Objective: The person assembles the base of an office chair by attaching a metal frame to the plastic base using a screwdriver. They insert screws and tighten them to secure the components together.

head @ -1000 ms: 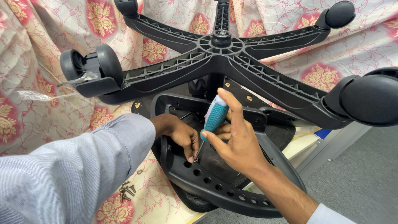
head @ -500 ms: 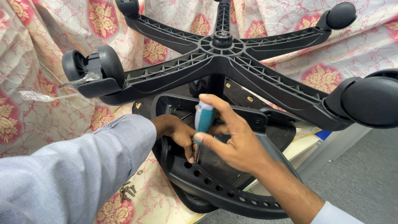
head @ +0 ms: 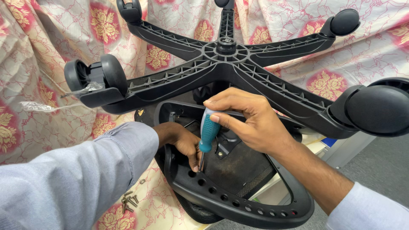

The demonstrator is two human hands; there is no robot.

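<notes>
An upturned black office chair lies on a floral cloth, its star base (head: 226, 59) with castors pointing up at me. My right hand (head: 251, 121) grips a teal-handled screwdriver (head: 208, 134), held almost upright with its tip at the black seat underside (head: 238, 200). My left hand (head: 181, 140) reaches into the seat frame, its fingertips pinched at the screwdriver tip, where a screw is too small to make out.
Several loose screws (head: 129, 201) lie on the floral cloth (head: 38, 85) at the lower left. A large castor (head: 377, 110) juts out at the right and another castor (head: 91, 76) at the left. Grey floor (head: 383, 162) shows at the right.
My right hand has swung the screwdriver from a slant to nearly upright and shifted its grip over the top of the handle. The left hand stays at the tip.
</notes>
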